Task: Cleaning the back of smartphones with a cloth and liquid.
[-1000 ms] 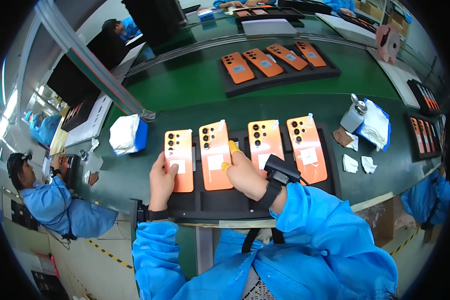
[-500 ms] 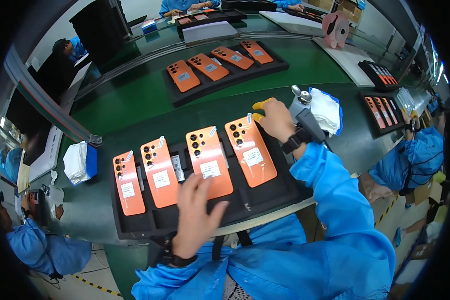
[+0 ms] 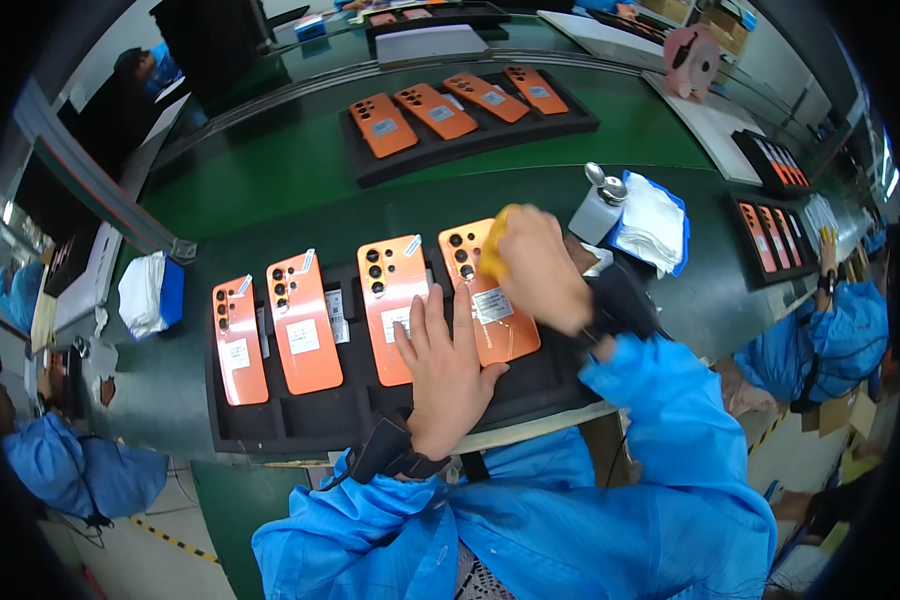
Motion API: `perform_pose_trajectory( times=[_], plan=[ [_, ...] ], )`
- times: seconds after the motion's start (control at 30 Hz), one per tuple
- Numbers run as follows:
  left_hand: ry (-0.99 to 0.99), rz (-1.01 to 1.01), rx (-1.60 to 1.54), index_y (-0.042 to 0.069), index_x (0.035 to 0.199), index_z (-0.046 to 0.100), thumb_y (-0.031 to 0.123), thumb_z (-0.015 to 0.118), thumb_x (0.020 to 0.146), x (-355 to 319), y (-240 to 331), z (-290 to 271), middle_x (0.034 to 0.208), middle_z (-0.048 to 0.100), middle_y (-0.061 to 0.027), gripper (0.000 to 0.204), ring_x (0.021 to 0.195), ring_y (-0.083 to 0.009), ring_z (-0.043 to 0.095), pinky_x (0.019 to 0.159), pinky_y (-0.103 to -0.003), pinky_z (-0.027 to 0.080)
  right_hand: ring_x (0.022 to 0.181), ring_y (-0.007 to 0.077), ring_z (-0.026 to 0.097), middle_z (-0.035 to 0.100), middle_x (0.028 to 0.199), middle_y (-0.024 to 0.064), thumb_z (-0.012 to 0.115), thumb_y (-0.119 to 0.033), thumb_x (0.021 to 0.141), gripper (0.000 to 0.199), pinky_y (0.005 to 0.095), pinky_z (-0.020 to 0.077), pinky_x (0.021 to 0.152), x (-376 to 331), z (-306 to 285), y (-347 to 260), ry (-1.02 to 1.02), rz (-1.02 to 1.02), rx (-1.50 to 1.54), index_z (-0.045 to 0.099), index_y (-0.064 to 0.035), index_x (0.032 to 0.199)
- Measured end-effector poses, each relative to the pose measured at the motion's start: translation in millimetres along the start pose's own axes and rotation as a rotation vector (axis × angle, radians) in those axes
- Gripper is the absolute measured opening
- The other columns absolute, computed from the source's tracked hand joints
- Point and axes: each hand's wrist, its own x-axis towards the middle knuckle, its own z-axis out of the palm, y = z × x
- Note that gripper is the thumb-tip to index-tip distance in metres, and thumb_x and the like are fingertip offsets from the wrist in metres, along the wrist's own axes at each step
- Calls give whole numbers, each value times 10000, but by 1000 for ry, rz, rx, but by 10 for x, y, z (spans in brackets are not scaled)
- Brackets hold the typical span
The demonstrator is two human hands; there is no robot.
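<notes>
While the left hand (image 3: 448, 372) lies flat with fingers spread, grasping nothing, its fingertips rest on the lower part of the third orange phone (image 3: 394, 305) and its palm on the black tray (image 3: 270, 425) below it. Directly to the right of that hand, the right hand (image 3: 538, 268) is closed on a small yellow pad (image 3: 494, 250) and presses it against the upper part of the fourth orange phone (image 3: 482, 298), which lies face down in the rightmost slot of the tray. Each phone back shows a column of camera lenses and a white label. To the left of the left hand, two more orange phones (image 3: 303, 322) (image 3: 238, 340) occupy the remaining slots. Beyond the right hand, just past the tray edge, stands a small dispenser bottle (image 3: 598, 208) with a metal top, and beside it lies a stack of white cloths (image 3: 652, 222) on a blue holder. Well beyond both hands, a second black tray (image 3: 470, 135) carries four further orange phones on the green table (image 3: 270, 170). Far to the left of the hands, another stack of white cloths (image 3: 145, 295) rests on the table. Both wrists carry dark straps over blue sleeves.
</notes>
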Motion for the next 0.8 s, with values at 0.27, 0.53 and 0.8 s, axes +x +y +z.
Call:
perform_pose_trajectory(
  times=[0.27,0.53,0.8],
  plan=[
    [147,-27,91,-12,1461,217,429,742,684,-51,-133,182,1469,228,-280,1036,1359,-457,223,1068,-645,129,980,234,516,526,916,71,592,-160,743,134,530,280,964,-247,-1405,-806,-374,-679,690,656,-89,836],
    [-35,-101,143,8,1387,364,450,769,709,-246,-409,-386,1460,260,-264,905,1357,-432,229,1047,-668,87,830,258,667,698,903,116,677,-146,814,228,388,500,754,592,197,-198,-325,253,538,638,-46,1016],
    [-9,-158,121,109,1388,376,328,839,645,-370,-719,-482,1434,292,-209,903,1370,-401,206,1070,-635,81,801,244,687,717,831,107,746,-126,749,427,335,491,798,681,447,-220,-198,325,420,606,-14,1136]
  ],
)
